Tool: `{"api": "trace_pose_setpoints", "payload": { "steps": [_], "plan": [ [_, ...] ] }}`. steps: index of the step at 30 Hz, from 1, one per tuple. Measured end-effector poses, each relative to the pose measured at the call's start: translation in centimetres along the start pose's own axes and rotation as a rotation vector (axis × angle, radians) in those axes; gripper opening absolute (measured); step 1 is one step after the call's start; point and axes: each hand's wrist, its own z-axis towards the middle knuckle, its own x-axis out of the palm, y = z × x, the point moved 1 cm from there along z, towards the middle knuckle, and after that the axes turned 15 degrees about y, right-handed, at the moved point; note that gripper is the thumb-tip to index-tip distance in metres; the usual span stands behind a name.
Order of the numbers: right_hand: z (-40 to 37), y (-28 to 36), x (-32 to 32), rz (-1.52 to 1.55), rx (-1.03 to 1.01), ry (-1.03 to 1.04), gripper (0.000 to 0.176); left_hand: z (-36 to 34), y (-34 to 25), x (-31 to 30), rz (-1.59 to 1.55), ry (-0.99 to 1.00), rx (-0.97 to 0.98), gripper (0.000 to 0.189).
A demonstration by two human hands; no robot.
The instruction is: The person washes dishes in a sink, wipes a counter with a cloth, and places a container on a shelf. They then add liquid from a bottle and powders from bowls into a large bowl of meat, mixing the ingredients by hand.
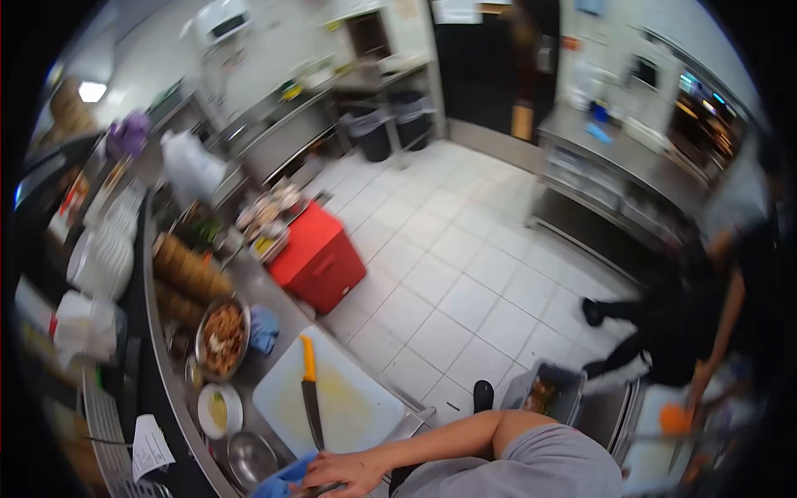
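Observation:
My right hand (344, 474) is at the bottom edge, fingers bent against a bunched blue cloth (285, 479). Part of a grey metallic thing (321, 490) shows under the fingers; its kind is cut off by the frame. Just above the hand, a knife (311, 402) with a yellow handle lies on a stained white cutting board (357, 390), its tip pointing at my wrist. To the left of the board stand an empty metal bowl (251, 459) and a white bowl (220, 411) with some yellowish food. My left hand is out of view.
A large metal bowl of cut food (222, 336), a second blue cloth (264, 329) and bamboo steamers (193, 267) line the counter. A red cooler box (322, 261) stands beyond. A grey bin (544, 390) is on the floor. At right, another person's hand (701, 382) is near something orange (674, 418).

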Motion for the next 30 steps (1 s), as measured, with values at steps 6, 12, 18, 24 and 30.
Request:
{"api": "trace_pose_setpoints", "payload": {
  "steps": [6,12,18,24,30],
  "plan": [
    [-6.8,-0.2,-9.9,0.1,0.203,0.362,0.038,-11.7,3.2,2.0,0.218,-0.629,-0.084,0.068],
    [-12.9,-8.7,-21.5,-0.051,0.466,0.289,0.032,-21.8,6.8,12.2,0.584,-0.66,-0.454,0.054],
    [-13.1,-17.4,-31.4,-0.191,0.599,0.286,0.028,-3.9,-10.8,26.6,0.379,-0.22,-0.16,0.024],
    [-12.4,-23.4,-40.1,-0.192,0.783,0.438,0.031,23.9,-8.3,30.1,0.726,-0.285,-0.035,0.049],
    [-9.2,-28.0,-50.4,-0.281,0.82,0.278,0.018,39.9,-3.6,29.3,0.944,-0.337,-0.538,0.046]
  ]
}}
